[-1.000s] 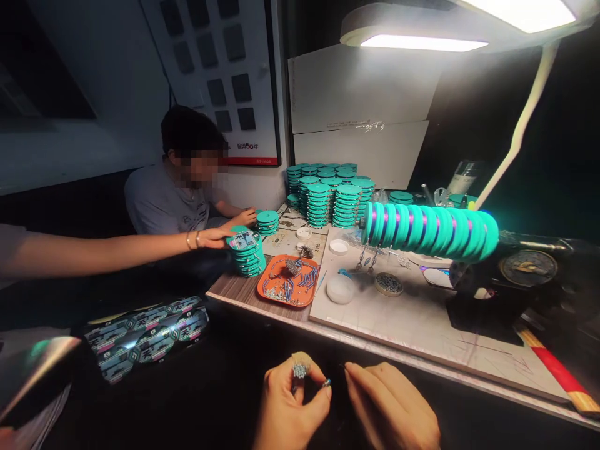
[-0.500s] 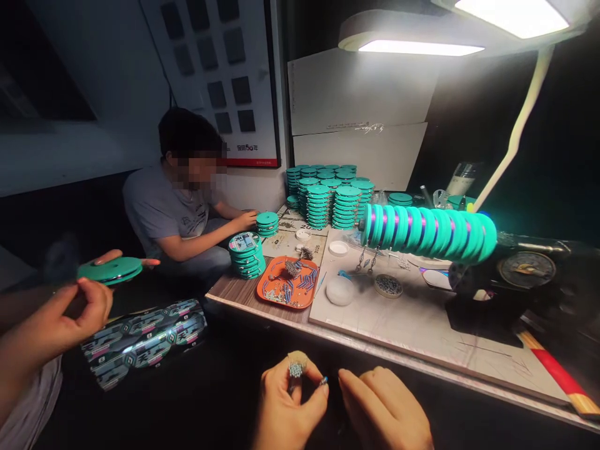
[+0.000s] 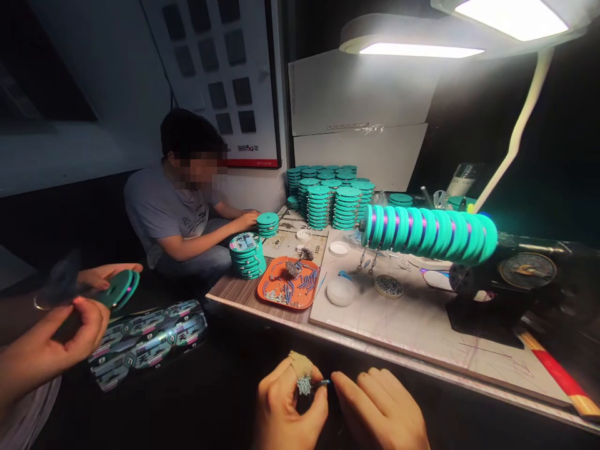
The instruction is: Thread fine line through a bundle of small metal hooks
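In my left hand (image 3: 290,406), closed near the bottom middle, is a bundle of thin pieces with small silvery-grey bead-like ends (image 3: 304,385). A tan wrap (image 3: 300,362) shows at the index finger. Between thumb and fingers a small dark blue, ringed piece (image 3: 323,382) sticks out to the right. My right hand (image 3: 384,406) is just beside it, fingers curled and pressed together, the index fingertip close to that piece's end. Whether a fine line or wire runs between the hands I cannot make out.
An orange tray (image 3: 262,289) with small parts stands at the table edge. Beyond are stacked green spools (image 3: 319,206). A winder (image 3: 525,269) bears a row of green discs (image 3: 422,231). One person (image 3: 164,200) sits opposite; another person's hands (image 3: 84,319) hold a green spool (image 3: 119,290).
My left hand has turned, so the bundle's ends point more downward. My right index fingertip has moved left to the blue piece. At the left, the other person's green spool has tilted.
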A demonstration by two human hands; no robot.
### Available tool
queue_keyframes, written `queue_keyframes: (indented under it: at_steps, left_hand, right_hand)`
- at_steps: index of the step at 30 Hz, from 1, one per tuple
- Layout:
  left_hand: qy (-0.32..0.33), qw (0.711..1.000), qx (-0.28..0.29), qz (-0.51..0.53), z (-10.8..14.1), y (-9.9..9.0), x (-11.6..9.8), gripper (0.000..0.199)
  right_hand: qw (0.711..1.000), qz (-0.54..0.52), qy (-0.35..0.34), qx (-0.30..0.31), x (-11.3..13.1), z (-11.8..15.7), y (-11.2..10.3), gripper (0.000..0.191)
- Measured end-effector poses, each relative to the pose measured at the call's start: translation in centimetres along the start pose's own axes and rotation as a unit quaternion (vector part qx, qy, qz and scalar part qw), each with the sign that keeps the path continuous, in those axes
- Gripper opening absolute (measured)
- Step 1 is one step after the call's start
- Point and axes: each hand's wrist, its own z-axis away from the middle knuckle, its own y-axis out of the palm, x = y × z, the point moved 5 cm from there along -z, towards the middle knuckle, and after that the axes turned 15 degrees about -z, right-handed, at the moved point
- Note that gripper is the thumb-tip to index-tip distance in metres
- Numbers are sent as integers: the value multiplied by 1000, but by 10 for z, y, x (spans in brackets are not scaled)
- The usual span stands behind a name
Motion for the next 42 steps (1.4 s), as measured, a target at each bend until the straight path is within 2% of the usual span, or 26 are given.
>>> queue_keyframes:
  at_steps: [3, 7, 11, 13, 15, 17, 19, 20, 22, 26, 28, 30, 32, 34, 36, 40, 42]
  left_hand:
    - [45, 999, -11, -25, 0, -2, -5, 14]
    - [72, 997, -10, -40, 2, 0, -7, 15]
    - [86, 995, 14, -41, 2, 4, -6, 17]
    - [84, 995, 50, -20, 0, 6, -5, 17]
    - [57, 993, 102, 15, -3, 8, -1, 17]
    - [-4, 987, 149, 58, -6, 8, 5, 15]
    - [-54, 979, 173, 94, -7, 6, 8, 5]
    - [-67, 975, 179, 111, -7, 5, 9, 11]
    - [-85, 970, 178, 143, -7, 4, 10, 26]
    - [-149, 958, 161, 187, -3, 5, 17, 32]
    - [-154, 956, 162, 192, -1, 8, 18, 34]
    - [-153, 955, 165, 191, 0, 10, 17, 35]
    - [-155, 955, 162, 193, 1, 11, 18, 36]
    - [-169, 951, 160, 206, 1, 14, 21, 36]
    - [-196, 930, 185, 252, 3, 20, 25, 34]
    - [-252, 837, 285, 393, 13, 37, 25, 44]
    - [-277, 823, 291, 401, 17, 39, 24, 42]
  right_hand:
    - [1000, -7, 4, -19, -1, 2, 3, 21]
    - [999, -14, 22, -44, 0, 4, 6, 29]
    - [998, -44, 33, 1, 0, -4, 6, 30]
    - [997, -65, 36, 29, -1, -9, 4, 28]
    - [994, -91, 52, 40, -4, -12, 0, 27]
    - [990, -117, 68, 45, -7, -12, -2, 26]
    - [988, -128, 71, 41, -8, -10, -3, 24]
    - [988, -131, 67, 40, -8, -9, -4, 23]
    - [988, -130, 67, 50, -10, -8, -4, 21]
    - [988, -99, 88, 83, -16, -10, -7, 23]
    - [982, -131, 91, 103, -15, -14, -9, 27]
    - [968, -193, 102, 126, -13, -16, -6, 22]
    - [960, -230, 111, 116, -11, -16, -6, 11]
    - [964, -230, 106, 81, -9, -16, -7, 15]
    - [970, -220, 98, 41, -8, -16, -10, 16]
    - [975, -194, 106, -18, -6, -15, -13, 16]
    - [979, -177, 94, -36, -5, -13, -13, 14]
